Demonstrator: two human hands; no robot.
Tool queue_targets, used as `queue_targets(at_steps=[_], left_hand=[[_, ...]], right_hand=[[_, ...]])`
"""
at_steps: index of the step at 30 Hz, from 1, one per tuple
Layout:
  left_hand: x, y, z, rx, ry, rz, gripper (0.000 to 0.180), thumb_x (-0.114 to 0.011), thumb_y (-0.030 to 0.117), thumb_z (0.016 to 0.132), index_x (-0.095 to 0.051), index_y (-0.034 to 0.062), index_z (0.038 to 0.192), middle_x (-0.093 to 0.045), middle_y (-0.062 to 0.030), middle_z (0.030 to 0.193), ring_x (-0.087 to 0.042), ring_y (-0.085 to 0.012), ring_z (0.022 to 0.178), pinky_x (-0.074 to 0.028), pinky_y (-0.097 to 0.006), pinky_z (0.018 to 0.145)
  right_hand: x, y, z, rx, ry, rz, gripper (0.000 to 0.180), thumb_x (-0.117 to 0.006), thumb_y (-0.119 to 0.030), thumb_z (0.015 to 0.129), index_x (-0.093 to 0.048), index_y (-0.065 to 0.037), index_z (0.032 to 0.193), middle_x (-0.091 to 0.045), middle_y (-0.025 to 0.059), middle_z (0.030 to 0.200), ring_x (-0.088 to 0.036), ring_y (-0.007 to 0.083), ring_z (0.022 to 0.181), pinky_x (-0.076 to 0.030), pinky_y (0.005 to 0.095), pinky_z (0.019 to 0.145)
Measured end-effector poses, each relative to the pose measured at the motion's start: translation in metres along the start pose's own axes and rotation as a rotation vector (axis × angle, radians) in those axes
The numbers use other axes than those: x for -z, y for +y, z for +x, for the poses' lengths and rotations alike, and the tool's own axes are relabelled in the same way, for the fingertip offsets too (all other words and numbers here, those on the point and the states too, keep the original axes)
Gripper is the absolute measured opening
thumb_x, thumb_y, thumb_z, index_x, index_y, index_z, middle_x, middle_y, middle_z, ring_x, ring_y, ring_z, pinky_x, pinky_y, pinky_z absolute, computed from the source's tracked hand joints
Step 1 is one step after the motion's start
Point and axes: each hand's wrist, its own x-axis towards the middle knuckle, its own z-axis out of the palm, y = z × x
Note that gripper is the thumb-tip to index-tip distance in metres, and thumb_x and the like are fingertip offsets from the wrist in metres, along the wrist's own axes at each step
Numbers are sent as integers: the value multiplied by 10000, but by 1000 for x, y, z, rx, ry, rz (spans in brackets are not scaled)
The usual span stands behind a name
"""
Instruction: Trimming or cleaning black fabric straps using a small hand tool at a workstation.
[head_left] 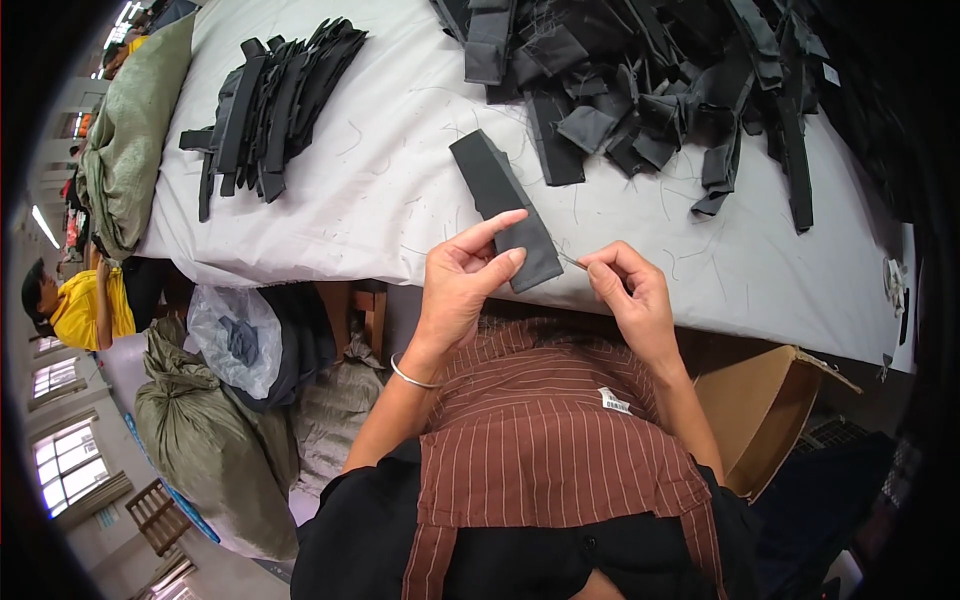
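My left hand (pixel 468 278) grips a flat black fabric strip (pixel 490 178), with the thumb on top and the index finger stretched across it. The strip slants over the near edge of the white-covered table (pixel 370 190). Just right of its lower end, my right hand (pixel 632 295) is closed in a pinch on a thin, dark, pointed tool (pixel 571 261). Most of that tool is hidden inside the fingers, so its exact kind does not show. Its tip lies close to the strip's edge, where a fine thread seems to stick out.
A neat stack of black strips (pixel 275 110) lies at the far left, a loose heap (pixel 640 90) at the far right. Loose threads litter the cloth. Below stand a cardboard box (pixel 765 400), a tied sack (pixel 215 450) and a clear plastic bag (pixel 235 340). A person in yellow (pixel 90 305) is at left.
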Motion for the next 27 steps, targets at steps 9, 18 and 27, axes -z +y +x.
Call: queue_targets(at_steps=[9,18,27], left_hand=[[0,-3,0,6,0,-17,388,-649,-48,835,-608,-4,1218,-558,51,834,-472,-5,713,-408,-158,631],[1,-1,-2,11,-14,-37,384,-644,-41,837,-608,-9,1218,-556,49,830,-458,-1,702,-393,-153,624],[-10,14,-11,17,9,-48,383,-624,-13,865,-577,-18,1245,-543,44,802,-466,-7,675,-407,-160,592]], right_hand=[[-9,-9,0,304,153,-347,98,-687,-102,810,-645,-49,881,-616,53,710,-542,161,629,-425,286,599],[-8,-19,-2,485,209,-682,126,-745,-121,731,-661,-85,818,-623,19,693,-549,194,632,-425,320,591],[-14,-49,-5,440,180,-491,176,-760,-101,691,-663,-81,837,-602,27,677,-548,211,638,-429,319,604]])
